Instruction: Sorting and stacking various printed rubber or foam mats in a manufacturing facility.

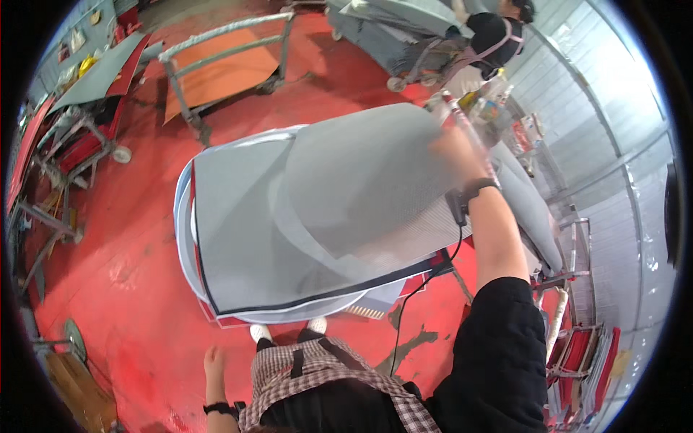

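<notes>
Grey flexible sheeting, a broad upper layer with a curved edge (361, 169), is lying ahead of me, spreading leftward from my right hand (462, 155) and well ahead of my left. Under it, a flat grey sheet with a dark border (234, 231) is resting on a stack of pale, round-edged layers (183, 224). My right hand is showing blurred over the upper layer's far right end, so I cannot tell how far its fingers are closing or whether they are gripping. My left hand (214, 357) is hanging near my side, loosely open, holding nothing, well apart from the stack. Just below my right wrist, a thin black cable (408, 297) is trailing back toward my body. Right of that hand, a long grey roll (530, 209) is leaning; beyond it, a co-worker in a black top (498, 36) is standing.
</notes>
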### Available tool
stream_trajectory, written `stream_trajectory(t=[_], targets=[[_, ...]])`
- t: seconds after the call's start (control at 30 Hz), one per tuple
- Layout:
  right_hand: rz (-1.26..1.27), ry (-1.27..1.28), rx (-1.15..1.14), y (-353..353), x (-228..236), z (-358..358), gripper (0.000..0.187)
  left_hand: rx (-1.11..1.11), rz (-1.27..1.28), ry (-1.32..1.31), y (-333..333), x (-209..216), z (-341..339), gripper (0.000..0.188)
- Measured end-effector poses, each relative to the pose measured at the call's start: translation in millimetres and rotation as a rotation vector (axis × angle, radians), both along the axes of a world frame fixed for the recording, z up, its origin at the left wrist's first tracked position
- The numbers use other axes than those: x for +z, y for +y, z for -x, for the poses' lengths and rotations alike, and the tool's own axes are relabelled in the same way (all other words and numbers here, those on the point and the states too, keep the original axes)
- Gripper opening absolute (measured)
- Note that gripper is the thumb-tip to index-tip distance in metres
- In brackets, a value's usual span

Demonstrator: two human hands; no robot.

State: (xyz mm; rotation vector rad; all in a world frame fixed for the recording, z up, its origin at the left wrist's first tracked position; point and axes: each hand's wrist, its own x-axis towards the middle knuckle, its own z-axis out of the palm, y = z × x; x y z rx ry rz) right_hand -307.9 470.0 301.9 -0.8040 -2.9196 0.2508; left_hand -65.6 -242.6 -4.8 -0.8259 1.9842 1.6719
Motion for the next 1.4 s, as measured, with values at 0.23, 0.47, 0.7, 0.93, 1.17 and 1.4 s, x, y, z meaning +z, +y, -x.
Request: stream_trajectory(t=[0.23,0.47,0.7,0.93,1.17,1.4], targets=[[-0.194,-0.116,-0.044,-17.5,-28.2,-44.8,0.023,0.035,-0.128,-0.042,14.9,-10.4,-16.6,0.036],[-0.086,-0.096,-0.143,-28.6,-46.7,-83.9,0.025,0.033,-0.269,-0.023,-7.8,-11.1,21.5,0.031],[0.052,-0.043,-0.168,-24.7,-34.3,-71.5,0.028,0.121,-0.059,0.017,-39.1,10.9,20.9,0.03],[0.086,-0.023,-0.097,53.6,1.2,-49.7,0.033,0.242,0.061,0.08,-9.0,-38.1,-86.0,0.027],[-0.117,-0.024,0.081,162.1,80.4,-30.5,0.052,0.582,-0.163,-0.077,140.5,0.7,-184.2,0.03],[-0.468,-0.02,0.034,254.9,127.3,-41.8,0.034,0.523,-0.14,-0.147,191.0,34.2,-216.6,0.036]])
